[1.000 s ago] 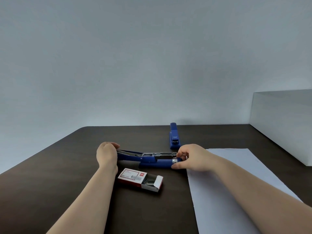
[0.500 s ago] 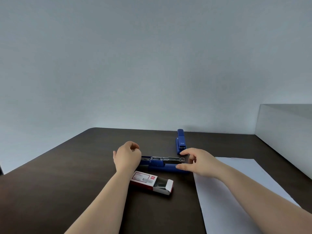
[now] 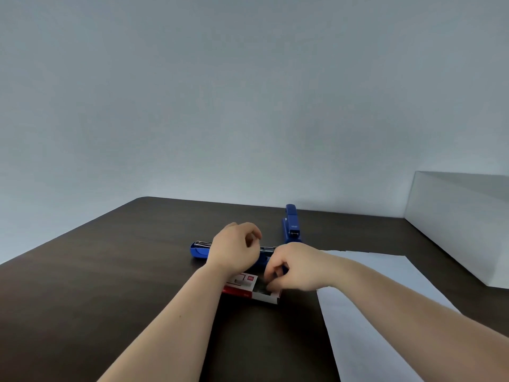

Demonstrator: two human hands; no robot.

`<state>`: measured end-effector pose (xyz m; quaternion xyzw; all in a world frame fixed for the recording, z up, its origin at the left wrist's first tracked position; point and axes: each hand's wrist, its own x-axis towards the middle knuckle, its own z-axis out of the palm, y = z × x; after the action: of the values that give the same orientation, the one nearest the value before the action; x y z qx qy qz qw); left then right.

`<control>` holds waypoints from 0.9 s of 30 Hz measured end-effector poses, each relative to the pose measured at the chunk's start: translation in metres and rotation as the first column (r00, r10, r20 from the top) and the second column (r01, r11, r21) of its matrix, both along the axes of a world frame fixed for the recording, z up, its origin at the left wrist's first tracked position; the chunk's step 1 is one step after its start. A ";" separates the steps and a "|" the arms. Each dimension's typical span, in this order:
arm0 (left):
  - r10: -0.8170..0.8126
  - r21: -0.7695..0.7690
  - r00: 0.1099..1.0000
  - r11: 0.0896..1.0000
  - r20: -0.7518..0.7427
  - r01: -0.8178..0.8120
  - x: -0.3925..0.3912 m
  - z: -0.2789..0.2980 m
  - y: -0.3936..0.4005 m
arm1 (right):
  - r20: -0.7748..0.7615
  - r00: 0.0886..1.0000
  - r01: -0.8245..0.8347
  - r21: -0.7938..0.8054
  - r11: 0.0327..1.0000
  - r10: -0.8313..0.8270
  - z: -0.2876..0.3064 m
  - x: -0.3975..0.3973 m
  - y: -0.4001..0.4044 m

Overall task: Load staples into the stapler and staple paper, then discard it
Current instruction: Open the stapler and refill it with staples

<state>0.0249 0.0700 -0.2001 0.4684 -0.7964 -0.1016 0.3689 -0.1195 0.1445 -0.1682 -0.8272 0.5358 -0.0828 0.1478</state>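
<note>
A blue stapler (image 3: pixel 199 251) lies opened out flat on the dark table (image 3: pixel 110 271), its metal staple channel facing up. My left hand (image 3: pixel 235 249) hovers over the middle of it with fingers loosely curled; its palm side is hidden. Just in front lies a red and white staple box (image 3: pixel 242 282) with its drawer pulled out to the right. My right hand (image 3: pixel 293 267) reaches down into that drawer, thumb and fingers pinched together on the staples (image 3: pixel 260 288). A white sheet of paper (image 3: pixel 371 299) lies to the right, under my right forearm.
A second blue stapler (image 3: pixel 292 224), closed, lies farther back and points toward me. A large white box (image 3: pixel 454 230) stands at the table's right edge. A plain grey wall rises behind the table.
My right hand left the stapler's front end and came down into the staple box drawer. My left hand slid from the stapler's left end toward its middle, uncovering that end.
</note>
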 end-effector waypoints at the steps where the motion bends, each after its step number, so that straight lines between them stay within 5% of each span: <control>1: -0.011 -0.005 0.999 1.000 0.034 0.011 -0.001 -0.001 0.000 | -0.006 1.000 0.001 0.012 1.000 -0.001 0.000 0.002 0.000; 10: -0.051 0.050 0.996 0.998 0.072 0.048 -0.001 -0.001 0.001 | -0.012 0.999 0.051 -0.065 0.997 -0.052 -0.003 0.009 -0.002; 16: -0.111 0.177 0.966 0.972 -0.233 0.154 -0.005 0.012 0.007 | 0.314 0.912 0.352 -0.267 0.897 -0.264 0.001 -0.016 -0.016; 20: -0.219 0.254 0.922 0.918 -0.318 0.305 -0.009 0.018 0.012 | 0.411 0.865 0.395 -0.204 0.896 -0.287 -0.004 -0.020 -0.023; 23: -0.249 0.287 0.910 0.892 -0.331 0.348 -0.007 0.015 0.009 | 0.569 0.763 0.401 -0.042 0.915 -0.308 -0.008 -0.019 -0.022; 27: -0.250 0.270 0.890 0.891 -0.382 0.366 -0.006 0.014 0.008 | 0.807 0.480 0.321 0.202 0.925 -0.343 -0.011 -0.022 -0.021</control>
<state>0.0193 0.0777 -0.1865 0.3654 -0.7573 -0.3718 0.3933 -0.1415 0.1231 -0.1791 -0.5671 0.5519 -0.4841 0.3735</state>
